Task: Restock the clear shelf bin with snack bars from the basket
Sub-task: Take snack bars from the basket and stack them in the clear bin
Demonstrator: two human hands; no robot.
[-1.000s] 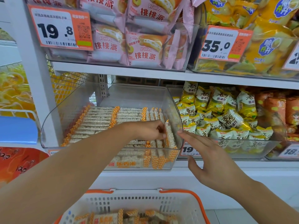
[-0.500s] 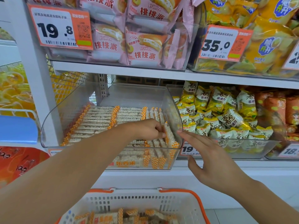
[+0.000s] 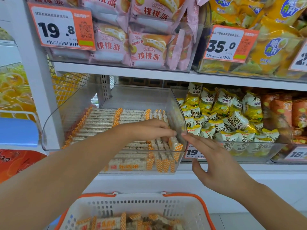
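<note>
Little has moved: both hands stay at the clear bin's [image 3: 176, 113] right wall. Left hand [image 3: 149, 129] reaches inside, its grip curled over the snack bars [image 3: 103, 122]; whether it pinches one I cannot tell. Right hand [image 3: 216, 163], fingers spread, touches the wall outside. Near, more bars lie in the basket [image 3: 136, 208].

Pink pie packs [image 3: 146, 44] and yellow chip bags [image 3: 272, 47] sat on the upper shelf [image 3: 149, 73], behind orange price tags [image 3: 61, 27]. Lower shelf's right end held yellow-white snack packets [image 3: 229, 117] and orange packets [image 3: 285, 110].
</note>
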